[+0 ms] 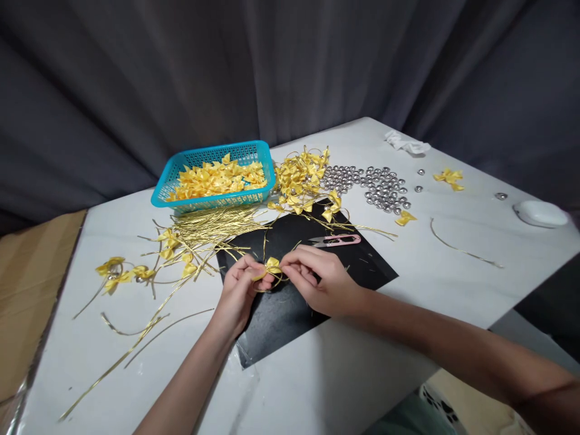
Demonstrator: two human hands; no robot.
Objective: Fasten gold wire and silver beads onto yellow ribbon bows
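Over the black mat (276,332), my left hand (238,290) pinches a yellow ribbon bow (272,263) with gold cord looped about it. The fingers of my right hand (324,281) are closed on the gold cord (281,278) at the bow's right side. Part of the cord is hidden by my fingers. Pink-handled thread snips (338,240) lie on the mat just beyond my right hand. Behind my left hand spreads a pile of cut gold cords (217,226).
A blue basket (158,194) of yellow bows stands at the back left. Beside it are heaped bows with cords (301,175) and many silver beads (385,187). A white dish (541,214) sits at right, a crumpled tissue (406,144) at the back. Loose cords (120,356) lie front left.
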